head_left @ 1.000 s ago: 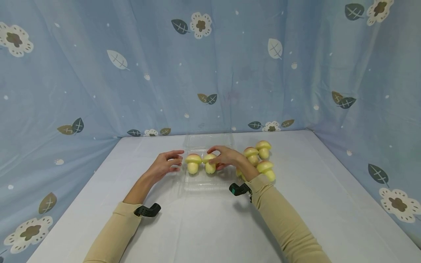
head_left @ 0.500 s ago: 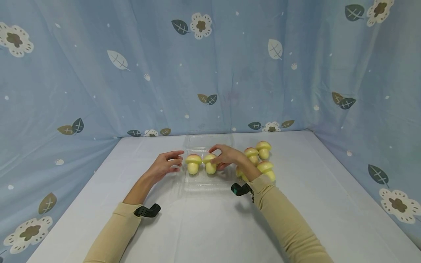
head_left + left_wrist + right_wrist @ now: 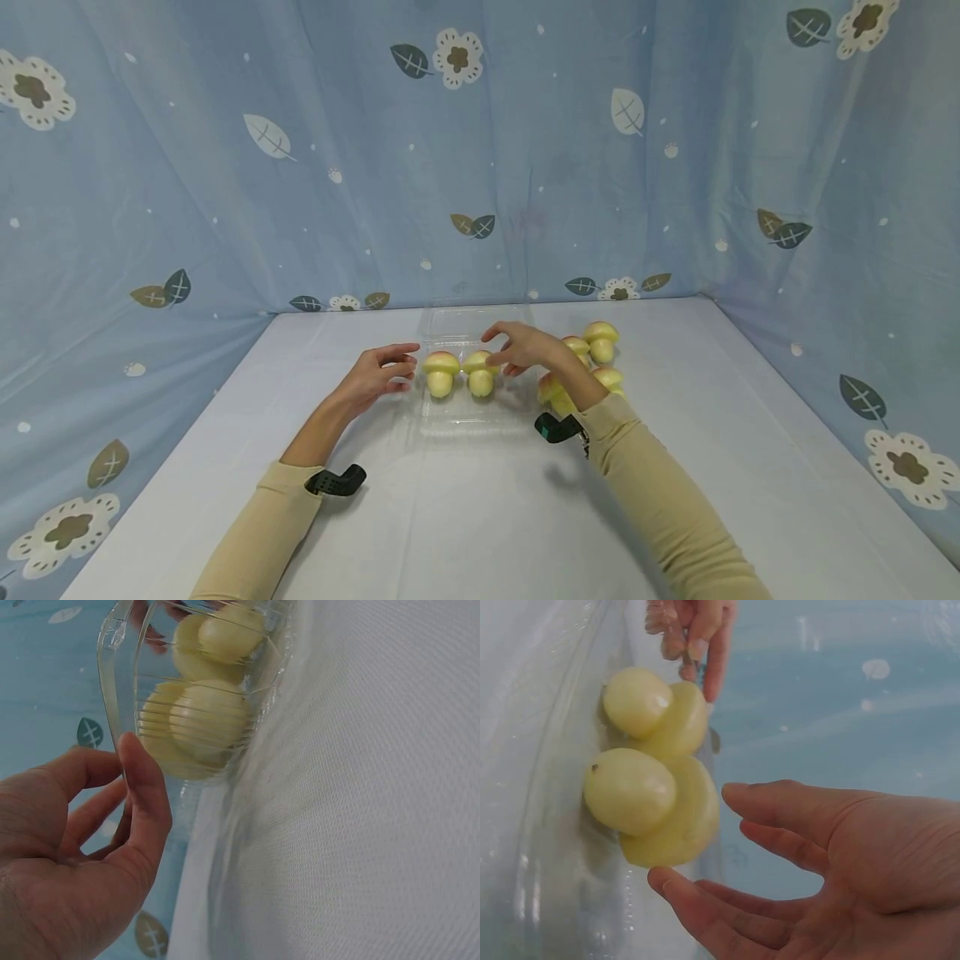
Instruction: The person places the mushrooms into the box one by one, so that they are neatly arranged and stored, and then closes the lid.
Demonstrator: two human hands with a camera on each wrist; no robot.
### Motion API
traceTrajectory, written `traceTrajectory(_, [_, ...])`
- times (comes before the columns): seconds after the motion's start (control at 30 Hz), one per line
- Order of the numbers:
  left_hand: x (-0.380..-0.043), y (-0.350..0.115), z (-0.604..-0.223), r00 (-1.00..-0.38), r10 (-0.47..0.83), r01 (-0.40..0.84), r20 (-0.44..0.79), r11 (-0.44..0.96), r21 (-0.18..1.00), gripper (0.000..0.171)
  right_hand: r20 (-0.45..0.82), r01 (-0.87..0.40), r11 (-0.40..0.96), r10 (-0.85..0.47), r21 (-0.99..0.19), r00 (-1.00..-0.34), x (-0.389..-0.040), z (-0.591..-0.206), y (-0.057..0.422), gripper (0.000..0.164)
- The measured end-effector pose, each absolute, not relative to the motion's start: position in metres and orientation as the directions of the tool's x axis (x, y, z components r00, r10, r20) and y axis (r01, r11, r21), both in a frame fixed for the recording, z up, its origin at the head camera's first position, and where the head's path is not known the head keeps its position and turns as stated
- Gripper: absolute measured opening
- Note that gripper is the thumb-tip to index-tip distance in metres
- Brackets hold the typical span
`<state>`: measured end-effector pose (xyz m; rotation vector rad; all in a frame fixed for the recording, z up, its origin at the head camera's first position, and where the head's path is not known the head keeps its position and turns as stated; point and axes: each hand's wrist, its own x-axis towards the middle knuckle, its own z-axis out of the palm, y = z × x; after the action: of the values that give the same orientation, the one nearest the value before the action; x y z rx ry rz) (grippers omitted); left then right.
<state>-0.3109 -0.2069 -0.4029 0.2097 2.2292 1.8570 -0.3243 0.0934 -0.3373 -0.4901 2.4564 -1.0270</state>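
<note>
A clear plastic clamshell box (image 3: pixel 476 427) lies on the table with its lid (image 3: pixel 477 322) folded back. Two yellow mushroom-shaped pieces with pinkish caps sit side by side in it, a left mushroom (image 3: pixel 440 385) and a right mushroom (image 3: pixel 480 384). My left hand (image 3: pixel 373 379) pinches the box's left rim between thumb and fingers, as the left wrist view shows. Just right of the right mushroom, my right hand (image 3: pixel 528 348) hovers with fingers spread and nothing held. In the right wrist view its fingertips (image 3: pixel 660 876) are close to that mushroom's cap (image 3: pixel 686 825).
To the right of the box several more mushrooms (image 3: pixel 602 340) lie in a cluster, partly hidden by my right forearm. A white cloth covers the table (image 3: pixel 465 517). A blue patterned curtain (image 3: pixel 360 200) hangs behind and along both sides.
My right hand has let go of the right mushroom and drawn back slightly up and to the right. The mushroom stays in the box, and the left hand has not moved.
</note>
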Motion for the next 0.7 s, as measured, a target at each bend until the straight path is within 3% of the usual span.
traceTrajectory(0.7, [-0.315,-0.209,-0.406,-0.962,0.257,-0.038,-0.089,0.195,0.980,0.050,-0.153,-0.212,0.632,-0.471,-0.746,-0.869,-0.307,-0.320,0.124,0.049])
